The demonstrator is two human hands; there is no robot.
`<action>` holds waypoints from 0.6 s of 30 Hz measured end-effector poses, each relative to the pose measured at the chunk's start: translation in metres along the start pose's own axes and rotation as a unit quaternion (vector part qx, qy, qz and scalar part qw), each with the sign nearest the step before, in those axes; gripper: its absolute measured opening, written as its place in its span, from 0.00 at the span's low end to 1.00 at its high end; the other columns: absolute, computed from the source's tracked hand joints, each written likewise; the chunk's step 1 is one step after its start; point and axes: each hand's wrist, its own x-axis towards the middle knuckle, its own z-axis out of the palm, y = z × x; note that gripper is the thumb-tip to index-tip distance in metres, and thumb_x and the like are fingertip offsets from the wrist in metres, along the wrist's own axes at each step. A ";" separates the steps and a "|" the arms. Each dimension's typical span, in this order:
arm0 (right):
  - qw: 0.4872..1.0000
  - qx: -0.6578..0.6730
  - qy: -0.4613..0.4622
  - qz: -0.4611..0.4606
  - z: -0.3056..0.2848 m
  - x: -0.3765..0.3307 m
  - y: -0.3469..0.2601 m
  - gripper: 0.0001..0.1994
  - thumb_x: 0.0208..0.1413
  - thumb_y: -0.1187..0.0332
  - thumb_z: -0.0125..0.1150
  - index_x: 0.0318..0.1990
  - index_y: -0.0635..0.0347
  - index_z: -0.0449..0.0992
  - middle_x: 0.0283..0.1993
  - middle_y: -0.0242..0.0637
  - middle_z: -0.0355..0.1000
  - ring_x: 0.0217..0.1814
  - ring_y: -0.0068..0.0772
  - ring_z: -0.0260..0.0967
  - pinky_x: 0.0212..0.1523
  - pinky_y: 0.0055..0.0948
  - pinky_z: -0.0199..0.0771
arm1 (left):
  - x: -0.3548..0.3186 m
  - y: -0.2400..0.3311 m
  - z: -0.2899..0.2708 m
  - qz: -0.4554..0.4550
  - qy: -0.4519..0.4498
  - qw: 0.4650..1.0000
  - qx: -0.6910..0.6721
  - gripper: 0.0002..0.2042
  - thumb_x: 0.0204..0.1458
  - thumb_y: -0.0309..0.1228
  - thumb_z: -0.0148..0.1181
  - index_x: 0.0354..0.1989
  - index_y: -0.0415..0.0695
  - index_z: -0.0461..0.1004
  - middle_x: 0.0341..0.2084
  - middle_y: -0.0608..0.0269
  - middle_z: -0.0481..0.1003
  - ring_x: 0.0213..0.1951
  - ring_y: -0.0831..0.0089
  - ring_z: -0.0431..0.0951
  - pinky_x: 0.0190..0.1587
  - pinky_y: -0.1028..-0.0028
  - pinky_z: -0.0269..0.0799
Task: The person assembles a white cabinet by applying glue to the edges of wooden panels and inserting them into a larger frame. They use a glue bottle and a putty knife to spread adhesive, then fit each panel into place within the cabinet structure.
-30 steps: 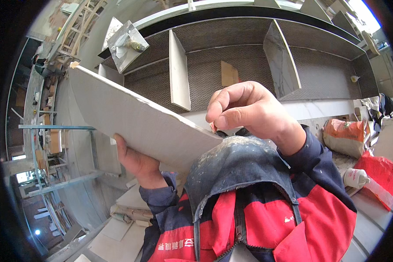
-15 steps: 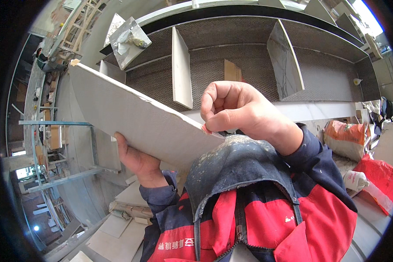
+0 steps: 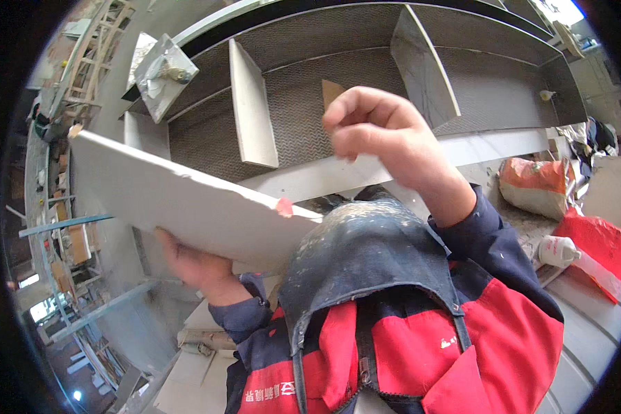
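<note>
1. From my remote seat I see a long, flat, pale grey panel with a whitish, slightly rough edge point(image 3: 179, 200), slanting in front of the wearer from upper left down to the dark, pale-spattered cloth apron point(image 3: 355, 241).
2. The left hand point(image 3: 203, 268) grips the panel at its lower side, one digit showing near its face; it is blurred, and I cannot see its other fingertips.
3. The right hand point(image 3: 390, 131) hangs above the panel's right end, apart from it, with fingers and thumb loosely curled. I cannot tell whether anything sits between them.
4. A small reddish scrap point(image 3: 285, 207) clings to the panel's upper edge, near the apron end.
5. Beyond the hands I have a long, dark, shallow open unit with a textured inner face point(image 3: 293, 117). A pale upright divider point(image 3: 252, 103) and a grey veined divider point(image 3: 424, 69) stand in it, and a tan flat piece point(image 3: 331, 95) shows partly behind the right hand.
6. At my right lie a crumpled orange-and-white sack point(image 3: 535, 183), a bright red plastic bag point(image 3: 600, 238) and, just beside that bag, a white plastic bottle point(image 3: 557, 251).
</note>
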 end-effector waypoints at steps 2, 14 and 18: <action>0.985 -0.136 0.089 -0.058 -0.041 0.002 0.030 0.08 0.61 0.72 0.64 0.46 0.63 0.80 0.36 0.31 0.76 0.36 0.19 0.72 0.39 0.21 0.76 | 0.009 0.013 -0.030 -0.043 -0.138 0.987 -0.073 0.28 0.67 0.49 0.50 0.68 0.42 0.64 0.65 0.54 0.67 0.65 0.53 0.67 0.69 0.48 0.56; 0.759 -0.628 0.169 0.033 -0.129 -0.012 0.192 0.16 0.59 0.65 0.62 0.53 0.57 0.79 0.48 0.47 0.75 0.52 0.53 0.74 0.52 0.43 0.75 | 0.024 0.044 -0.054 -0.114 -0.238 0.956 -0.126 0.25 0.67 0.44 0.52 0.66 0.43 0.67 0.65 0.55 0.69 0.66 0.57 0.67 0.71 0.46 0.52; 0.743 -0.652 0.147 0.034 -0.128 -0.014 0.195 0.18 0.57 0.65 0.63 0.54 0.55 0.79 0.43 0.46 0.73 0.47 0.53 0.74 0.51 0.44 0.75 | 0.027 0.052 -0.067 -0.101 -0.198 0.968 -0.120 0.24 0.67 0.44 0.52 0.66 0.44 0.68 0.64 0.56 0.70 0.65 0.56 0.68 0.71 0.47 0.53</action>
